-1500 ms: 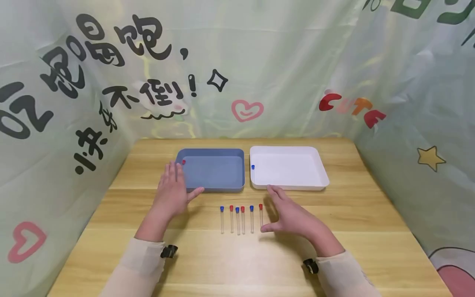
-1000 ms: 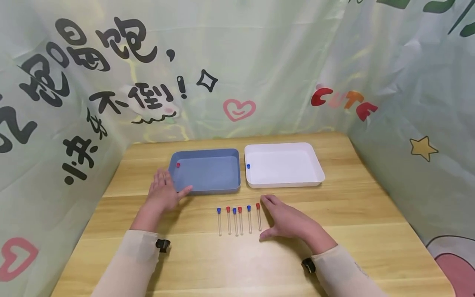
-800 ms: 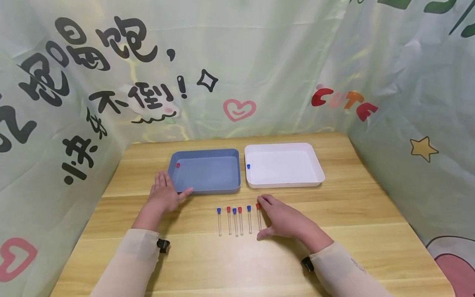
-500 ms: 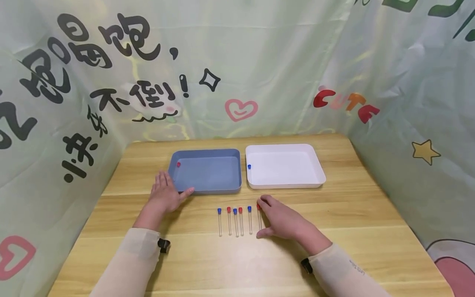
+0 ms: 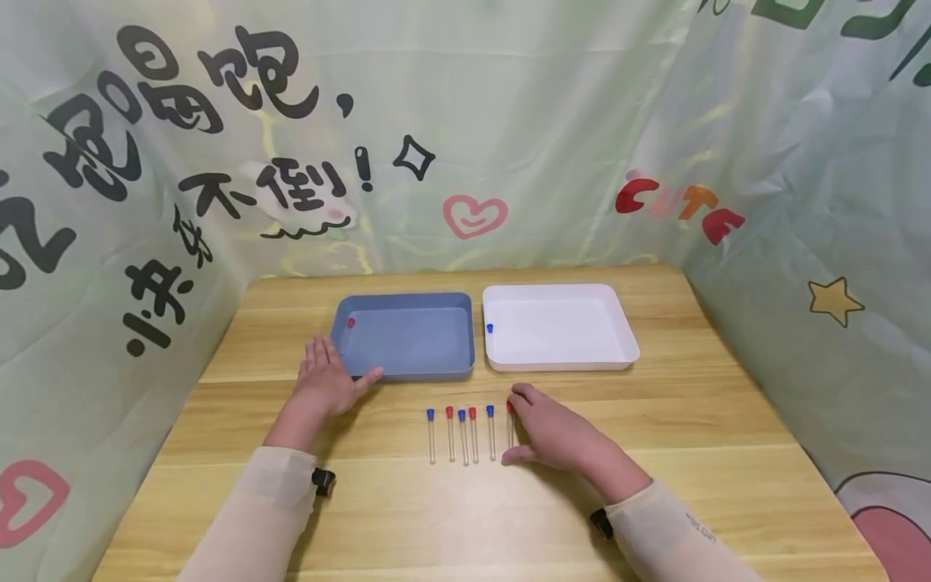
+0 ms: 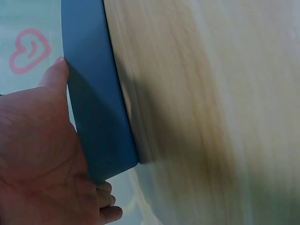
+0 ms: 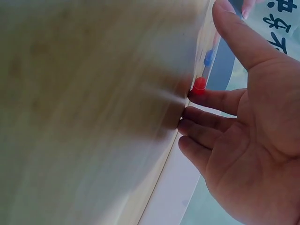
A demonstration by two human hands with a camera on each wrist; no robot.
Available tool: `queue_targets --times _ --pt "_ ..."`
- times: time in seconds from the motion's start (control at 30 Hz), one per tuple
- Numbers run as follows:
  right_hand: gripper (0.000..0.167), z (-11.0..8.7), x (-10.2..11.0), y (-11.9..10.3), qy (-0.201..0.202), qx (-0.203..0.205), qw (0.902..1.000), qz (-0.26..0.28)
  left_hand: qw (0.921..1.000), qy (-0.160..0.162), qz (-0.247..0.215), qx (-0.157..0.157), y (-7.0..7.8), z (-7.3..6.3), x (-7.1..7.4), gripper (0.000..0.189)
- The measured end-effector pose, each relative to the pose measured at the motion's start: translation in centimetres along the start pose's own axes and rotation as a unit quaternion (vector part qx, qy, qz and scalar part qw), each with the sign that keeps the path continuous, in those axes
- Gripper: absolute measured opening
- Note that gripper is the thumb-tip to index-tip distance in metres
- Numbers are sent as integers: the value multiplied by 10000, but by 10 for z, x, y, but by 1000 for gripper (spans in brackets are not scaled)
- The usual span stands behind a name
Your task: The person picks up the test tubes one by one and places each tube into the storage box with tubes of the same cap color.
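Observation:
My left hand (image 5: 327,386) lies at the front left corner of the blue-grey tray (image 5: 429,376), its thumb along the front wall and its fingers, fairly straight, at the left side. In the left wrist view the thumb tip touches the tray's rim. Several thin clear tubes with red or blue caps lie in a row before the trays. My right hand (image 5: 556,428) is at the rightmost red-capped tube (image 5: 510,435). The forefinger touches its red cap (image 7: 199,84); the thumb is apart, near the tube's lower end. That hand partly covers the tube.
Right of the blue-grey tray stands a white tray (image 5: 563,365), with a small blue cap (image 5: 490,328) at its left side. A small red cap (image 5: 351,322) is in the blue-grey tray. Printed cloth walls (image 5: 553,162) border the wooden table (image 5: 436,525).
My right hand has come down and in to the rightmost tube, its forefinger reaching the red cap. My left hand has drawn back slightly along the tray's corner. The head view has shifted a little.

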State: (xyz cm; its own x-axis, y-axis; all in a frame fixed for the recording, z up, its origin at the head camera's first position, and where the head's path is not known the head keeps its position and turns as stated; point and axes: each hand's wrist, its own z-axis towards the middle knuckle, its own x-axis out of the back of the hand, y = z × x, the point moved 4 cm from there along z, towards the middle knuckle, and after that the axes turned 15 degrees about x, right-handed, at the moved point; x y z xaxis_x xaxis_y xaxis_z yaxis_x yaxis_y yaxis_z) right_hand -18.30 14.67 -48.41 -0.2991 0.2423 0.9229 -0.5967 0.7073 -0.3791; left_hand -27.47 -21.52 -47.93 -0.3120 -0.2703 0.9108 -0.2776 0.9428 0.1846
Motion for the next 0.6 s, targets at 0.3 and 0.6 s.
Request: queue_targets --times 0.3,0.6 --pt "103 0 4 -3 115 -9 9996 248 9999 -29 -147 6 -4 -2 -1 128" --pt "107 8 18 -10 424 42 9984 381 10000 -26 64 -45 -2 0 0 124"
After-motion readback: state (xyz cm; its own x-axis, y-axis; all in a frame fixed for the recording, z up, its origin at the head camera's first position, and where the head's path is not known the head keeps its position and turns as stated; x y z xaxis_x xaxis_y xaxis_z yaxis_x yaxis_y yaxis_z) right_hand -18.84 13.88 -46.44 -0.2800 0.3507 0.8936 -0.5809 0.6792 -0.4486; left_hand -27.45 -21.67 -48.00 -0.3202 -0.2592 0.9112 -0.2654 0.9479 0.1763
